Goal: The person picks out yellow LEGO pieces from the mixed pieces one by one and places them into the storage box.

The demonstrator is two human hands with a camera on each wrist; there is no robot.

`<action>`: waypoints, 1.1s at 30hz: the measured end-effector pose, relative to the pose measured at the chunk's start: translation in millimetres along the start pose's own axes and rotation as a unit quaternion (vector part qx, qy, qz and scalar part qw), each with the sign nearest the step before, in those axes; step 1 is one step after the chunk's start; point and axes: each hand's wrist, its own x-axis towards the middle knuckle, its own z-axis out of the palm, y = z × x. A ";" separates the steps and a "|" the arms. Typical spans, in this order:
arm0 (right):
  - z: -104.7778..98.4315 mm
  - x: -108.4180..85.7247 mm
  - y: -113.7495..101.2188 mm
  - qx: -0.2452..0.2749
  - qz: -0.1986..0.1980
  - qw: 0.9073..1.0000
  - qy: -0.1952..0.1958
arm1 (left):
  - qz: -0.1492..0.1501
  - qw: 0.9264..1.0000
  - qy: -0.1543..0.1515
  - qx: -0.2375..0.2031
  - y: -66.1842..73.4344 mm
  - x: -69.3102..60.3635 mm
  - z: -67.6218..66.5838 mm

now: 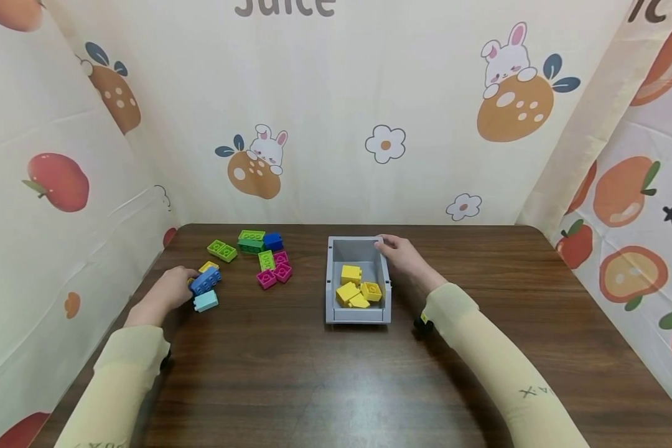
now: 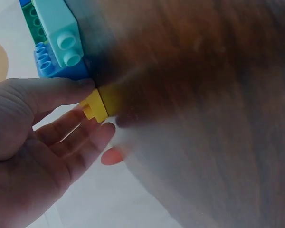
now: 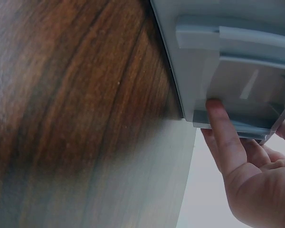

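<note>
At the left of the table, my left hand (image 1: 173, 286) pinches a small yellow brick (image 2: 96, 106) between thumb and fingers; the index fingertip is hidden in the left wrist view. Right beside it lie a blue brick (image 1: 205, 281), a light turquoise brick (image 1: 206, 302) and another yellow brick (image 1: 209, 267). My right hand (image 1: 403, 254) grips the far right corner of a grey storage bin (image 1: 330, 280). One finger lies along the bin's outer wall in the right wrist view. Several yellow bricks (image 1: 351, 274) lie inside the bin.
Behind the left hand lie lime bricks (image 1: 222, 250), a dark green brick (image 1: 251, 246), a dark blue brick (image 1: 272, 241) and several magenta bricks (image 1: 266, 279). The brown wooden table (image 1: 269, 373) meets printed curtains (image 1: 336, 124) at its back and sides.
</note>
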 end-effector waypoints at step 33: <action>0.4 0.3 1.2 -0.003 -0.003 1.000 -0.002 | 0.011 0.999 0.041 0.001 10.5 -3.0 -11.1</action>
